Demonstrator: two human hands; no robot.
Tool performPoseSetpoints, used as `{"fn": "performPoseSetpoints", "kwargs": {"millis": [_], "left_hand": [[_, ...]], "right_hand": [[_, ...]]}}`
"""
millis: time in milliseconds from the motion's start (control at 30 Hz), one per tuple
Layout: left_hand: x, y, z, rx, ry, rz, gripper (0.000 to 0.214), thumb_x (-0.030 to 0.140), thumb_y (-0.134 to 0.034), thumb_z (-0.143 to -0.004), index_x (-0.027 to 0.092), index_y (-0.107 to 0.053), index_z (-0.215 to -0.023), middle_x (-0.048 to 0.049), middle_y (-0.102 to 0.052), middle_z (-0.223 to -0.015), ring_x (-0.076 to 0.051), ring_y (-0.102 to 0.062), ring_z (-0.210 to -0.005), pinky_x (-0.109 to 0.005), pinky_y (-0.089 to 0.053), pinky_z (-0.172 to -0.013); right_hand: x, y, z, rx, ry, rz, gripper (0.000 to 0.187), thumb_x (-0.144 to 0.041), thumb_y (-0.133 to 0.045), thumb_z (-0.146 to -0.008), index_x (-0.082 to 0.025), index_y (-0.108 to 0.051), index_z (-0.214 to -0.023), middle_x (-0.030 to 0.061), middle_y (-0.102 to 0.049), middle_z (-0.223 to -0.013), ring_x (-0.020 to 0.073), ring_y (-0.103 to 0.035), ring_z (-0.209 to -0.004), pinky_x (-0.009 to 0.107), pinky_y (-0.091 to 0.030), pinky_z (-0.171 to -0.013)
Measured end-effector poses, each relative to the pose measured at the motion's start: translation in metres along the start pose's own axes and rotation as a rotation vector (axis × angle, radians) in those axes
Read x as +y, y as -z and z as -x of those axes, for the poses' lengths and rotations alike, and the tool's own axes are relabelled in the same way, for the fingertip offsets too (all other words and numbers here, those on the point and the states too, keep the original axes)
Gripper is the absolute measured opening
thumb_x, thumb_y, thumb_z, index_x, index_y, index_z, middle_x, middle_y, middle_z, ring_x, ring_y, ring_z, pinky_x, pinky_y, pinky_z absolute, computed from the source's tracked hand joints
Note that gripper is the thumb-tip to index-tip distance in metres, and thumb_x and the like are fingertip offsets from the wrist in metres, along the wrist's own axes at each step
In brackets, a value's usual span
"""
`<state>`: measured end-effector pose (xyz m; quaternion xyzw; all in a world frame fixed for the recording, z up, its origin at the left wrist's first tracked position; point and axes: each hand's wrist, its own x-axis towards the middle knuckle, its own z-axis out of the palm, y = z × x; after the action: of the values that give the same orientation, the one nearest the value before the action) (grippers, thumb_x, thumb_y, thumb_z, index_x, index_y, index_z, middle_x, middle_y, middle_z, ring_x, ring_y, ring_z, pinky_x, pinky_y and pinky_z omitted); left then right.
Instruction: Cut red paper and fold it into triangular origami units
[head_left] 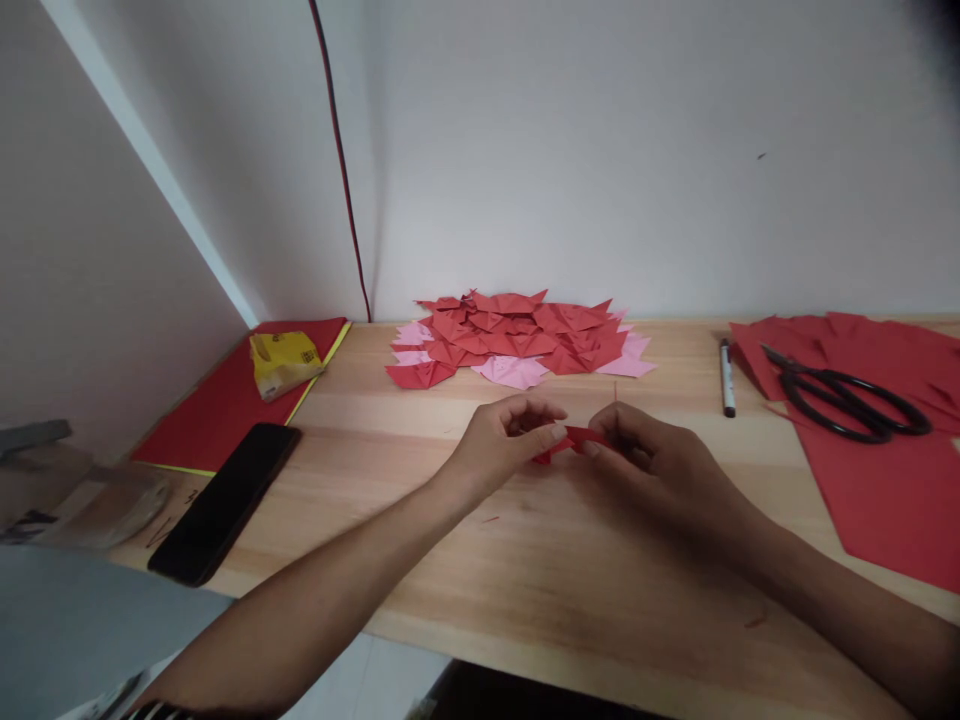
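A small piece of folded red paper (583, 437) is held between both hands, just above the wooden table (420, 560). My left hand (517, 425) pinches its left end between thumb and fingers. On the other end, my right hand (646, 445) is closed in a pinch too. Fingers cover part of the paper, so its full shape is hidden. Beyond the hands lies a pile of folded red and pink paper pieces (517, 335) with pointed tips, spread along the wall.
At right, black-handled scissors (855, 400) lie on red paper sheets (877, 500), beside a marker (727, 378). At left are a black phone (225, 503), a yellow packet (285, 362) on a red sheet (202, 420), and a clear plastic container (97, 505). Small red scraps (756, 620) dot the table.
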<state>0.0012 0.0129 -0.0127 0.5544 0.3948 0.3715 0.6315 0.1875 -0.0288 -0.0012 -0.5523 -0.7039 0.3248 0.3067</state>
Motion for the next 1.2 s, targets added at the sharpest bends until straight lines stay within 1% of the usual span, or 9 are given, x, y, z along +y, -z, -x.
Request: {"fn": "performPoseSetpoints", "kwargs": {"millis": [167,400,500,633,733,833,933,1067,1200], "left_hand": [[0.000,0.000,0.000,-0.026,0.045,-0.030,0.012,0.021,-0.067,-0.074,0.012,-0.066,-0.083,-0.0020,-0.064,-0.070,-0.008,-0.056,-0.060,-0.020,-0.042,-0.057],[-0.003,0.004,0.000,-0.027,0.038,0.110,0.018,0.025,-0.072,-0.071,0.012,-0.065,-0.082,-0.0024,-0.065,-0.072,-0.008,-0.058,-0.062,-0.020,-0.044,-0.060],[-0.005,0.005,-0.001,-0.037,0.007,0.145,0.017,0.024,-0.072,-0.071,0.013,-0.064,-0.081,-0.0016,-0.064,-0.072,-0.008,-0.058,-0.062,-0.021,-0.045,-0.060],[-0.003,0.002,0.001,-0.047,-0.102,0.085,0.013,0.022,-0.070,-0.073,0.014,-0.063,-0.080,-0.0026,-0.064,-0.079,-0.011,-0.061,-0.068,-0.024,-0.047,-0.066],[-0.001,0.001,0.001,0.074,-0.186,-0.055,0.018,0.021,-0.071,-0.071,0.016,-0.063,-0.087,-0.0032,-0.061,-0.090,-0.010,-0.059,-0.073,-0.024,-0.046,-0.068],[-0.001,0.000,0.001,0.151,-0.241,-0.114,0.030,0.022,-0.071,-0.072,0.019,-0.058,-0.098,0.0004,-0.058,-0.083,-0.009,-0.054,-0.071,-0.021,-0.043,-0.065],[0.000,-0.001,0.004,0.128,-0.257,-0.117,0.027,0.020,-0.069,-0.074,0.020,-0.055,-0.098,0.0023,-0.056,-0.076,-0.009,-0.052,-0.068,-0.021,-0.040,-0.064],[0.004,-0.006,0.011,0.174,-0.292,-0.267,0.019,0.019,-0.068,-0.074,0.019,-0.062,-0.092,0.0021,-0.057,-0.073,-0.009,-0.049,-0.066,-0.021,-0.038,-0.063],[0.004,-0.008,0.015,0.141,-0.267,-0.214,0.019,0.018,-0.065,-0.076,0.021,-0.066,-0.094,-0.0009,-0.065,-0.082,-0.012,-0.056,-0.073,-0.023,-0.040,-0.065]], "right_hand": [[0.001,0.000,0.000,-0.024,-0.009,-0.041,0.019,-0.038,-0.048,-0.088,-0.022,-0.056,-0.080,-0.0002,-0.057,-0.069,0.0151,-0.049,-0.062,0.026,-0.039,-0.053],[0.009,0.000,-0.002,-0.036,-0.034,-0.183,0.017,-0.038,-0.049,-0.088,-0.022,-0.055,-0.085,-0.0010,-0.056,-0.070,0.0136,-0.049,-0.061,0.025,-0.038,-0.053],[0.010,0.000,-0.003,0.001,-0.036,-0.207,0.015,-0.036,-0.052,-0.086,-0.022,-0.055,-0.089,0.0000,-0.058,-0.074,0.0142,-0.053,-0.064,0.025,-0.040,-0.054],[0.011,0.000,-0.001,0.096,0.065,-0.103,0.011,-0.033,-0.054,-0.086,-0.023,-0.055,-0.090,0.0015,-0.061,-0.081,0.0163,-0.058,-0.071,0.028,-0.044,-0.059],[0.011,-0.001,0.002,0.200,0.181,0.056,0.004,-0.027,-0.054,-0.087,-0.024,-0.056,-0.088,0.0007,-0.062,-0.082,0.0152,-0.057,-0.070,0.027,-0.045,-0.061],[0.011,-0.001,0.005,0.302,0.275,0.182,0.006,-0.020,-0.053,-0.086,-0.025,-0.055,-0.088,0.0000,-0.063,-0.081,0.0143,-0.056,-0.068,0.026,-0.045,-0.058],[0.012,0.001,0.006,0.337,0.346,0.271,0.010,-0.016,-0.051,-0.087,-0.025,-0.055,-0.089,0.0014,-0.064,-0.085,0.0152,-0.058,-0.070,0.027,-0.046,-0.058],[0.016,0.002,0.004,0.358,0.482,0.353,0.013,-0.014,-0.052,-0.086,-0.025,-0.055,-0.093,0.0031,-0.066,-0.089,0.0180,-0.063,-0.080,0.030,-0.049,-0.067],[0.018,-0.001,0.003,0.346,0.566,0.420,0.016,-0.011,-0.054,-0.085,-0.025,-0.055,-0.095,0.0036,-0.066,-0.092,0.0183,-0.063,-0.083,0.030,-0.048,-0.071]]}}
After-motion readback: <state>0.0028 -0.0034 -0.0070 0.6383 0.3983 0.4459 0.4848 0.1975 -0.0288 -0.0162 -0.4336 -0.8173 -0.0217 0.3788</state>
